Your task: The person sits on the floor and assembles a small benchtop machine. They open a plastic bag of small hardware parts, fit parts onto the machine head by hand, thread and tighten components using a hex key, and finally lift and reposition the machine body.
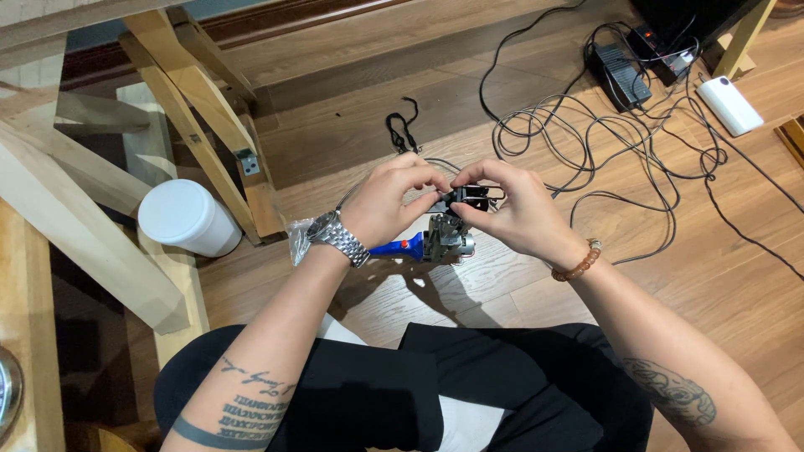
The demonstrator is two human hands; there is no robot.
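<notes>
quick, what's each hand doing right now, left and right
Left hand: closed, pinching the small black part with its fingertips.
Right hand: closed, pinching the same black part from the other side.

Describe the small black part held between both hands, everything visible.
The small black part is a dark, boxy piece, apparently plastic, with thin wire-like bits jutting toward the right hand. It sits level, in the air above the wooden floor. The left hand pinches its left end, the right hand its right end and top. Just below it is a silvery metal tool head with a blue handle; whether they touch is unclear. Fine detail is too small to tell.
</notes>
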